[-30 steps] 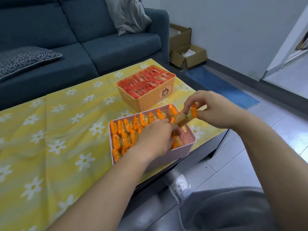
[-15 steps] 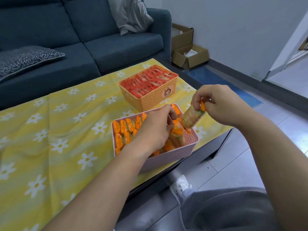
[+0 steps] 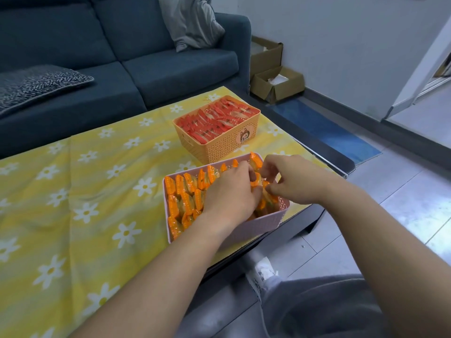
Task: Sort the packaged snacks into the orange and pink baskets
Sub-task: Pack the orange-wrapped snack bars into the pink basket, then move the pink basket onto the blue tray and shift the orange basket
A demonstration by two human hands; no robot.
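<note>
1. Low table (image 3: 327, 158) under a yellow daisy tablecloth (image 3: 97, 191); two baskets at the right end, close together but not touching.
2. Pink basket (image 3: 244, 230) at the near right corner, packed with rows of upright orange-wrapped snacks (image 3: 185, 191).
3. Orange basket (image 3: 219, 145) just behind it, full of red-wrapped snacks (image 3: 214, 120) lying slanted; cartoon sticker on its near right wall.
4. Left hand (image 3: 229, 193) palm down inside the pink basket, fingers curled down among the packets. Cannot tell whether gripping one.
5. Right hand (image 3: 292, 179) over the pink basket's right end, thumb and forefinger pinching the orange end of a single snack packet (image 3: 264, 185) low among the others. Remaining fingers loosely bent and spread above.
6. Fingertips of both hands nearly meeting over the same spot.
7. Behind the table: dark blue sofa (image 3: 170, 69) with a grey pillow (image 3: 190, 20) and a speckled cushion (image 3: 36, 86).
8. Right of the sofa: open cardboard boxes (image 3: 275, 81) on the floor by the wall, blue mat (image 3: 329, 132) in front of them.
</note>
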